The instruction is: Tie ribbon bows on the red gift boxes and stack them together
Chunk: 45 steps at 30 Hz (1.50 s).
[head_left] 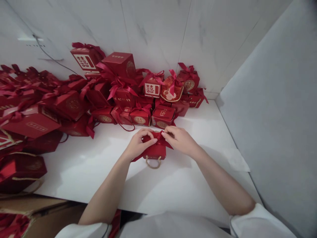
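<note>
Dozens of red gift boxes (74, 99) crowd the left and upper middle of the frame, stacked loosely along the white wall. At lower left a brown carton (42, 215) sits below the counter (81, 172) edge, with more red ribbon showing inside it.

Your left hand (138, 143) is at mid-frame, fingers curled and pinched on the ribbon (159, 137) of the small red box (155, 150) standing on the counter in front of you. Its cord handle (153, 162) lies toward you. Your right hand (179, 138) closes on the same ribbon from the other side, fingertips together.

Both hands pull at a slippery ribbon on a light box, so an uneven tug could, in my judgement, tip it or slide it into the row just behind. That leaning pile could also topple forward if nudged.

Several boxes carry the double-happiness character "囍", clearest on a white label (152, 89) at upper middle and another at upper left. Smaller gold print is unreadable.
</note>
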Motion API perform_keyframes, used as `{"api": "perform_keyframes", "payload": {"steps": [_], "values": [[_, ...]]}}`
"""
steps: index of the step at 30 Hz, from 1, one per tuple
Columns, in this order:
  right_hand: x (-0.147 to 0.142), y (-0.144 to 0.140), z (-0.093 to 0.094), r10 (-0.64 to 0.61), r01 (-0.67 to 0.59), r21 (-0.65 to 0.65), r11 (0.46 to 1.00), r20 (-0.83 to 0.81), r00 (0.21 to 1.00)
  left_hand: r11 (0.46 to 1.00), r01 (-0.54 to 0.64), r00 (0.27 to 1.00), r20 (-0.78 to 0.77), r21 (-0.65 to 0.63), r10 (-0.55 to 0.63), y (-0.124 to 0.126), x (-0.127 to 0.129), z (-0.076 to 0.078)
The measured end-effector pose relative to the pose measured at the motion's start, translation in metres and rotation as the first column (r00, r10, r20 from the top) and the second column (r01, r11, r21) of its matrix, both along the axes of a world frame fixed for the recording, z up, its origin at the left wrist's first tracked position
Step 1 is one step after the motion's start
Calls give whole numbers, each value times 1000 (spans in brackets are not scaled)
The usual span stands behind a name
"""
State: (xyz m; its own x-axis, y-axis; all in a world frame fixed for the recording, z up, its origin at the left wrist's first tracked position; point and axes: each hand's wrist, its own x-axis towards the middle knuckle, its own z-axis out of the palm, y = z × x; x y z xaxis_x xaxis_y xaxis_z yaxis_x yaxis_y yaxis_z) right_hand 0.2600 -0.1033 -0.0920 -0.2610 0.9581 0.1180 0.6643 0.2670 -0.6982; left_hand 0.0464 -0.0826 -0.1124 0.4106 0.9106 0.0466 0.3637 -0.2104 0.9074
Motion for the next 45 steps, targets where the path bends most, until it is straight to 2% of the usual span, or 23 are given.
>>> {"api": "perform_keyframes", "payload": {"steps": [4, 7, 10, 15, 20, 25, 28, 31, 34, 37, 40, 43, 45], "values": [[-3, 4, 1, -75, 78, -37, 996, 70, 995, 999, 39, 999, 8, -36, -39, 1, -4, 0], [-5, 6, 3, 39, -41, 38, 998, 34, 999, 996, 79, 997, -8, -36, -80, 2, -7, 1], [-6, 9, 3, 190, -185, 166, 969, -19, 982, 991, 128, 991, -26, -33, -129, 2, -9, 2], [-11, 21, -11, 280, -269, 224, 937, -17, 960, 980, 197, 976, -86, -26, -199, 3, -9, 3], [-17, 28, -28, 203, -174, 224, 959, -113, 973, 974, 229, 972, -62, 0, -228, 3, -7, 3], [-12, 32, -33, 33, -33, 3, 999, -210, 977, 966, 244, 967, 97, -79, -236, 1, -6, 3], [-4, 30, -25, -71, 71, -12, 997, -277, 958, 975, 216, 972, 104, -47, -210, 0, -7, 5], [4, 17, -4, -73, 94, 70, 993, -265, 962, 984, 171, 978, 130, -53, -163, 0, -6, 4], [8, -6, 21, 22, 7, 114, 993, -248, 969, 977, 188, 972, 161, -98, -171, 2, -6, 2], [4, -26, 33, 247, -225, 169, 960, -121, 962, 968, 203, 963, 208, -149, -170, 5, -10, 1], [-13, -36, 25, 373, -387, 265, 883, 104, 922, 943, 289, 932, 272, -168, -237, 8, -18, 1], [-35, -36, 8, 357, -446, 331, 832, 296, 886, 894, 410, 893, 277, -181, -354, 12, -26, -1], [-42, -34, 1, 360, -471, 335, 816, 344, 868, 889, 422, 894, 244, -180, -375, 15, -30, -4]]}}
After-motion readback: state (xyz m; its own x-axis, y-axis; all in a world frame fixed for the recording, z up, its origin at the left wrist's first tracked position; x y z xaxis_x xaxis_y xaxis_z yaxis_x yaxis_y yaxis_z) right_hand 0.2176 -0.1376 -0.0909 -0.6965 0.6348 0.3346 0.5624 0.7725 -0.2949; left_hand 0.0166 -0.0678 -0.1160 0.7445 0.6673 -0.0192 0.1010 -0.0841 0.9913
